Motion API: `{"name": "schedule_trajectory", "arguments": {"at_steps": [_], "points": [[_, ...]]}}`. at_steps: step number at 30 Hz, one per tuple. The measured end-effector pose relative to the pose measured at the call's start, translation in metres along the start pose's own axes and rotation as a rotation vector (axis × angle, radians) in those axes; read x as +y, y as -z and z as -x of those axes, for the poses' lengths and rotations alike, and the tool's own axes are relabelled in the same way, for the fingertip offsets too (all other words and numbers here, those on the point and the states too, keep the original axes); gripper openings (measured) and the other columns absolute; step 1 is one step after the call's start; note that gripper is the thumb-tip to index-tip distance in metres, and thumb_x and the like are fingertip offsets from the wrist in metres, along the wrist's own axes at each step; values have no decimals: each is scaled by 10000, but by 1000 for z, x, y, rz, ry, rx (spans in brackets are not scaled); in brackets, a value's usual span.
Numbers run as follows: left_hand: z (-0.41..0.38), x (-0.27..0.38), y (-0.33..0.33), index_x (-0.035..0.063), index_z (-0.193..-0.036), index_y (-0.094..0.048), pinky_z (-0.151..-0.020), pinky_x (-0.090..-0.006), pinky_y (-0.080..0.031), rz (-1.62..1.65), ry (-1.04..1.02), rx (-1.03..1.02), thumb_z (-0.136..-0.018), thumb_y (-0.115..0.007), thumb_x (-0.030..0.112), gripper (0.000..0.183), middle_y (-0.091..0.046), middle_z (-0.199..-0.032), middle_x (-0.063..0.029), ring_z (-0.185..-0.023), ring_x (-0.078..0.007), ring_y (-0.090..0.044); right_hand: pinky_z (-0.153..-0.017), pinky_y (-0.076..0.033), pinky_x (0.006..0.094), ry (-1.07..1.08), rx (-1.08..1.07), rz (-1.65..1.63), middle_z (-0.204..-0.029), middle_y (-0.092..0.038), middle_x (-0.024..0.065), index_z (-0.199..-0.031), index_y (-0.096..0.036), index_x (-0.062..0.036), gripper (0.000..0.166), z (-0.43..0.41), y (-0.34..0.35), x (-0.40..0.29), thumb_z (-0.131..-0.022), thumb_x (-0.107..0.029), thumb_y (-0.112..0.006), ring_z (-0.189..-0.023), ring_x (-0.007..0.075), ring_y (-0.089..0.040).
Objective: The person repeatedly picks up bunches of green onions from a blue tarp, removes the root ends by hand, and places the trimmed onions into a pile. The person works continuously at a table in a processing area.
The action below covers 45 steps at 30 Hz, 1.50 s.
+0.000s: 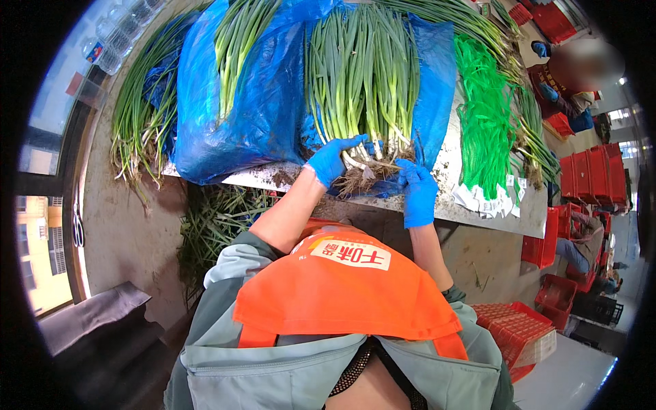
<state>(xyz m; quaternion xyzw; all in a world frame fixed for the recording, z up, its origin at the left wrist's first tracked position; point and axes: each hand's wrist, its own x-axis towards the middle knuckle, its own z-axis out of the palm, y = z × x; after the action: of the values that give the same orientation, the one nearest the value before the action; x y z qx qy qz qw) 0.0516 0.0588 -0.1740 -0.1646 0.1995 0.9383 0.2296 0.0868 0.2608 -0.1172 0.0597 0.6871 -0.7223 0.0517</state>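
Note:
Green onions point(364, 77) with white stems and muddy roots lie on a blue plastic bag spread over the table. My left hand point(330, 160), in a blue glove, is closed around white stems near the root end. My right hand point(417, 189), also gloved in blue, has its fingertips at the roots point(379, 171); whether they pinch anything is unclear. Left of these, a smaller bundle of green onions point(238, 56) rests on a full blue plastic bag point(256, 128). Green mesh bags point(484, 118) with white tags point(484, 201) lie to the right.
More green onions lie at the table's left point(146, 102) and right point(533, 136). Trimmed leaves point(220, 225) are heaped beneath the table point(530, 218). Plastic bottles point(115, 36) and scissors point(78, 225) are at the left. Red crates point(517, 328) and a co-worker point(564, 89) are at the right.

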Motion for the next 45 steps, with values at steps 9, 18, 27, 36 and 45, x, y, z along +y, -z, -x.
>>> {"name": "schedule_trajectory", "arguments": {"at_steps": [9, 18, 27, 36, 45], "points": [[6, 6, -8, -53, -1128, -542, -860, -421, -482, -61, -13, 70, -882, -469, 70, 284, -589, -1086, -184, -949, -285, -593, -575, -391, 220, 328, -7, 171, -748, -558, 3, -926, -654, -18, 125, 29, -23, -33, -871, -92, -570, -630, 76, -475], [1, 12, -2, -27, -1117, -545, -771, -426, -508, 27, -31, 57, -849, -559, 125, 308, -626, -971, -176, -866, -285, -616, -561, -393, 210, 311, 255, 192, -703, -583, 12, -939, -647, -8, 171, 0, 35, -26, -889, -143, -554, -613, 76, -497], [9, 7, -22, 12, -1126, -562, -757, -414, -516, 2, 16, 71, -857, -548, 147, 302, -637, -956, -151, -836, -274, -622, -597, -444, 235, -82, -212, 216, -764, -626, 15, -939, -676, -54, 181, -23, -3, -33, -851, -182, -584, -648, 97, -549], [9, 6, -17, 30, -1140, -547, -754, -408, -518, -36, -40, 135, -871, -515, 122, 286, -626, -975, -149, -827, -269, -616, -499, -351, 242, 225, -115, 388, -626, -529, -8, -721, -643, -4, 140, -12, -26, -12, -794, -119, -675, -553, 61, -419], [-13, -10, -5, 30, -1165, -448, -958, -511, -404, 120, -14, -227, -898, -472, 192, 314, -454, -1283, -223, -1160, -334, -479, -520, -347, 223, -19, -47, 80, -631, -523, -25, -712, -632, -20, 155, 2, -20, 5, -820, -129, -653, -575, 50, -413]]}}
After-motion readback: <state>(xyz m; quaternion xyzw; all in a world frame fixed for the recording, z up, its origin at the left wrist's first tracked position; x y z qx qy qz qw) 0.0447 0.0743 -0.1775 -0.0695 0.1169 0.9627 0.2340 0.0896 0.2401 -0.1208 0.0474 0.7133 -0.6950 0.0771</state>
